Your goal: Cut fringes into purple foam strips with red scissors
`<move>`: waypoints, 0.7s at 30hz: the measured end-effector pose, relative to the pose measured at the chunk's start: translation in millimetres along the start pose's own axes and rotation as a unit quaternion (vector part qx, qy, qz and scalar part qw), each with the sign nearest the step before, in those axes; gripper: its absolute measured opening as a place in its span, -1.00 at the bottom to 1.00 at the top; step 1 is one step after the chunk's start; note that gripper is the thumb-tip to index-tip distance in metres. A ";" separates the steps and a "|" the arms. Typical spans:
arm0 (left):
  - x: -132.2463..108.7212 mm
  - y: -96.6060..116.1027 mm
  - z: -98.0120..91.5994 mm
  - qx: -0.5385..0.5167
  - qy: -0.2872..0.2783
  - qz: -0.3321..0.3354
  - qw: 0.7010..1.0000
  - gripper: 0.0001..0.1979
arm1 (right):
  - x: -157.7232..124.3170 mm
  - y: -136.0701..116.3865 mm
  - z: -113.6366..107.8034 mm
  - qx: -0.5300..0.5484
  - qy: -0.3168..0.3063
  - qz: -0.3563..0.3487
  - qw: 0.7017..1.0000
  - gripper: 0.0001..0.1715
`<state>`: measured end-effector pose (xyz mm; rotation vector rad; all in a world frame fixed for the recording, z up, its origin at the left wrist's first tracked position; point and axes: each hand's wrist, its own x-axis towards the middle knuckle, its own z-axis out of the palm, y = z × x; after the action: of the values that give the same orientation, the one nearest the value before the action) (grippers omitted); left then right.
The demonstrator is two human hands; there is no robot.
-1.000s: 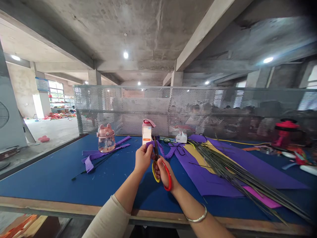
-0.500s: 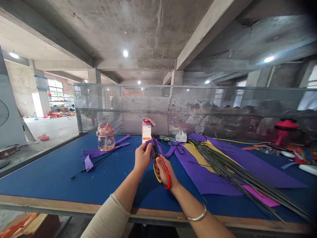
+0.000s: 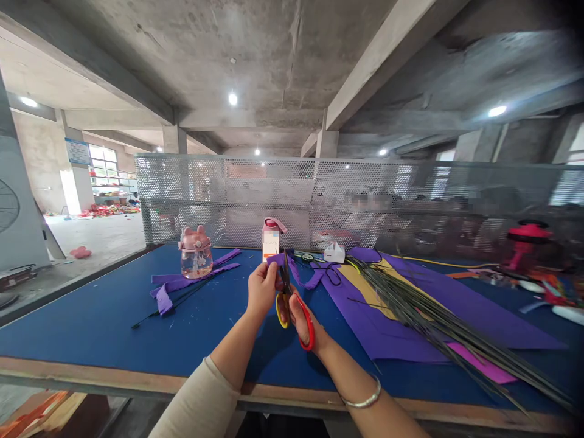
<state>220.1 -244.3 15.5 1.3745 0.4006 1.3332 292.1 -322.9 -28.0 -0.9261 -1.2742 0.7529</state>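
My left hand (image 3: 261,287) pinches one end of a purple paper strip (image 3: 305,277) between thumb and fingers. The rest of the strip trails to the right and down onto the blue table. In my right hand (image 3: 298,316) is a pair of scissors (image 3: 308,325) with one red and one yellow handle loop. The handles are spread apart, and the dark blades point upward at the strip beside my left fingertips. Whether the blades cut into the paper cannot be made out. Behind my hands stands a pink-lidded bottle (image 3: 270,234) with a lit phone screen before it.
A pink eared water bottle (image 3: 195,255) stands at left, beside more purple strips (image 3: 164,298) and a thin dark stem. At right, a bundle of green stems (image 3: 424,310) lies over purple sheets (image 3: 356,322). A perforated metal screen (image 3: 228,201) borders the table's back.
The scissor handles have spread wider, the yellow loop shifting left away from the red one. More purple strip shows above my left fingers; the left hand has hardly moved.
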 end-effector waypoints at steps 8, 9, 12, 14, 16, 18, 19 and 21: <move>-1.1 -2.4 -0.5 0.065 -0.009 0.031 0.997 -0.66 | 1.3 0.0 -1.6 -0.009 0.020 -0.013 1.000 -0.37; -1.9 -1.6 -0.5 0.073 -0.015 0.034 0.997 -0.66 | 1.5 -0.7 -1.5 -0.005 0.026 -0.013 1.000 -0.37; -4.2 1.0 0.1 0.082 -0.026 0.038 0.996 -0.66 | 2.2 -2.2 -1.1 0.015 0.040 -0.020 0.999 -0.36; -5.0 2.1 0.5 0.085 -0.027 0.038 0.995 -0.66 | 2.8 -2.8 -0.8 0.026 0.042 -0.024 0.999 -0.36; -5.1 2.5 0.8 0.091 -0.026 0.039 0.995 -0.67 | 3.1 -3.8 -0.5 0.029 0.044 -0.018 0.998 -0.35; -4.7 2.4 0.8 0.097 -0.025 0.041 0.994 -0.66 | 3.0 -5.7 -0.1 0.028 0.046 -0.008 0.999 -0.35; -4.4 2.2 0.8 0.098 -0.024 0.043 0.994 -0.66 | 2.8 -7.0 0.2 0.028 0.048 -0.002 0.998 -0.36; -3.9 2.0 0.6 0.099 -0.021 0.046 0.994 -0.65 | 2.3 -9.7 0.6 0.030 0.050 0.008 0.998 -0.37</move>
<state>218.5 -248.4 15.5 1.5995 0.4569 1.3651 291.5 -325.2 -18.2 -0.9146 -1.1522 0.7444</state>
